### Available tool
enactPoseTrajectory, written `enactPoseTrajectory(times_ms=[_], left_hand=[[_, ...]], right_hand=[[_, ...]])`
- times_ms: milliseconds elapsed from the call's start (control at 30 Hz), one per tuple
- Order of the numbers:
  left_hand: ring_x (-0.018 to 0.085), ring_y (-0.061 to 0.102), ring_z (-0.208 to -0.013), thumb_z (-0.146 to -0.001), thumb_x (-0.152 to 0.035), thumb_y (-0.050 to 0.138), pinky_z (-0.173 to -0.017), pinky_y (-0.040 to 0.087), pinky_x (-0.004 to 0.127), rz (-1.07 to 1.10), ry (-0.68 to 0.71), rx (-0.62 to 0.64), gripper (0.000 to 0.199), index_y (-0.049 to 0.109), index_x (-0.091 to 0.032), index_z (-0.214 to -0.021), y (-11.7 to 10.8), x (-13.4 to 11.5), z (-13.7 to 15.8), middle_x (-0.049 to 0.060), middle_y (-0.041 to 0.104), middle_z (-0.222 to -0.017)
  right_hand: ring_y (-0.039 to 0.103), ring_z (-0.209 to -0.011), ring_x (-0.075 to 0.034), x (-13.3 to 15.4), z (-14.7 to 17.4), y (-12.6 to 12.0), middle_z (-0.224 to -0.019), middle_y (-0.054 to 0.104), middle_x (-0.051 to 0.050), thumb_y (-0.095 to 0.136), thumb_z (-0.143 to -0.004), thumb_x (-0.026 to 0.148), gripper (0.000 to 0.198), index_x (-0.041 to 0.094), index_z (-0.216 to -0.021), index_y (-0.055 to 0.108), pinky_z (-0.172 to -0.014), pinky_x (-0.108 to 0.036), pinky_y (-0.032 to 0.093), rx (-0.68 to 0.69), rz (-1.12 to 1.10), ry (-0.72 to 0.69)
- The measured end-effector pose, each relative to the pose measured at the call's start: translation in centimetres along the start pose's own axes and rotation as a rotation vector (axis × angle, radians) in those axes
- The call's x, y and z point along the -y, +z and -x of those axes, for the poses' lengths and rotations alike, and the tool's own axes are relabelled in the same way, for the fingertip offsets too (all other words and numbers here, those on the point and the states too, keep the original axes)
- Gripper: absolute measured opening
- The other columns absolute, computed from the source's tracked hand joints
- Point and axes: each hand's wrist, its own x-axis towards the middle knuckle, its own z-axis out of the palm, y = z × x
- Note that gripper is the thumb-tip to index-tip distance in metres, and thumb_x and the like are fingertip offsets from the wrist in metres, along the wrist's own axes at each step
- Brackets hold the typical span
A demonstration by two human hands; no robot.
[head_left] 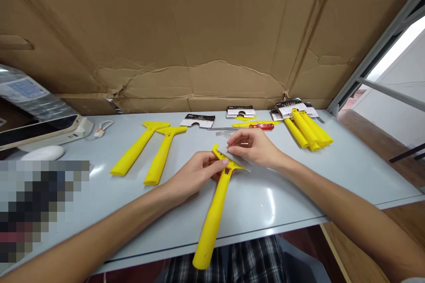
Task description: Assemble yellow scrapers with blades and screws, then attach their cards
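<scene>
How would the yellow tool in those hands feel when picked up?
The yellow tool is probably light, looking like plastic. It seems stiff: gripped at one end, it shows no sag. Its smooth finish might be slippery.

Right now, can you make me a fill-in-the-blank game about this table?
1. The left hand holds a tool with a ____ handle.
2. Left of that hand, ____ similar tools lie on the table.
3. The handle of the screwdriver is ____.
4. The tall brown sheet behind the table is made of ____.
Missing words: yellow; two; red; cardboard.
</scene>
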Motion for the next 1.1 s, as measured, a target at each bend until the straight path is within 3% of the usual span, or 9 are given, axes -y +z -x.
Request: enactPoseTrajectory(times_ms=[233,367,467,567,667,767,933,1100], left_hand=[[0.023,0.071,-0.07,-0.078,-0.063,0.081,-0.073,0.056,0.034,0.089,-0.052,-0.162,0.05,0.076,-0.014,-0.078,1.1,0.3,-0.1,0.012,0.079,-0.075],[0.02,0.067,-0.062,-0.081,-0.059,0.076,-0.065,0.052,0.031,0.058,-0.035,-0.2,0.046,0.074,-0.013,-0.073,1.3,0.4,0.2,0.011,0.075,-0.068],[0.018,0.065,-0.059,-0.082,-0.057,0.075,-0.061,0.051,0.029,0.097,-0.02,-0.228,0.045,0.073,-0.013,-0.072,1.4,0.5,0.2,0.011,0.075,-0.068],[0.018,0.067,-0.061,-0.08,-0.056,0.079,-0.062,0.055,0.03,0.212,-0.027,-0.265,0.044,0.072,-0.013,-0.074,1.2,0.7,0.0,0.009,0.074,-0.069],[0.019,0.069,-0.065,-0.075,-0.055,0.086,-0.064,0.059,0.031,0.306,-0.043,-0.327,0.044,0.073,-0.013,-0.08,1.0,0.8,-0.4,0.009,0.076,-0.073],[0.019,0.07,-0.065,-0.073,-0.057,0.09,-0.062,0.058,0.03,0.326,-0.024,-0.338,0.049,0.073,-0.012,-0.084,1.0,0.8,-0.5,0.011,0.078,-0.076],[0.019,0.07,-0.065,-0.075,-0.064,0.09,-0.064,0.058,0.029,0.299,-0.004,-0.282,0.056,0.074,-0.011,-0.085,0.9,0.9,-0.4,0.01,0.077,-0.074],[0.02,0.071,-0.066,-0.073,-0.064,0.091,-0.064,0.059,0.031,0.301,-0.02,-0.283,0.056,0.075,-0.012,-0.085,0.8,0.8,-0.3,0.01,0.078,-0.077]], right_hand=[[0.067,-0.081,-0.009,-0.1,0.2,1.9,-0.091,0.074,-0.002,0.081,-0.082,0.027,0.018,0.013,-0.09,0.073,-0.075,-0.024,0.054,-0.087,-0.034,0.054],[0.066,-0.084,-0.01,0.1,0.4,2.7,-0.092,0.073,-0.003,0.083,-0.08,0.027,0.019,0.014,-0.088,0.071,-0.08,-0.025,0.056,-0.14,-0.051,0.04],[0.066,-0.089,-0.01,0.4,0.5,2.8,-0.099,0.074,-0.004,0.08,-0.086,0.031,0.02,0.015,-0.095,0.071,-0.081,-0.024,0.056,-0.148,-0.031,0.043],[0.066,-0.086,-0.01,0.4,0.5,2.3,-0.1,0.074,-0.005,0.074,-0.094,0.038,0.024,0.015,-0.1,0.072,-0.077,-0.022,0.055,-0.09,-0.005,0.073],[0.065,-0.072,-0.01,0.0,0.5,1.7,-0.093,0.075,-0.006,0.074,-0.096,0.048,0.034,0.014,-0.099,0.07,-0.067,-0.023,0.056,0.066,-0.038,0.2],[0.067,-0.066,-0.01,-0.4,0.5,1.4,-0.089,0.076,-0.007,0.077,-0.094,0.057,0.044,0.014,-0.101,0.07,-0.063,-0.024,0.057,0.118,-0.063,0.26],[0.067,-0.066,-0.011,-0.2,0.6,1.9,-0.08,0.074,-0.007,0.086,-0.082,0.065,0.057,0.012,-0.093,0.069,-0.062,-0.023,0.057,0.012,-0.094,0.259],[0.065,-0.061,-0.01,-0.3,0.5,2.2,-0.074,0.071,-0.004,0.089,-0.078,0.065,0.058,0.013,-0.089,0.067,-0.059,-0.023,0.056,-0.005,-0.154,0.26]])
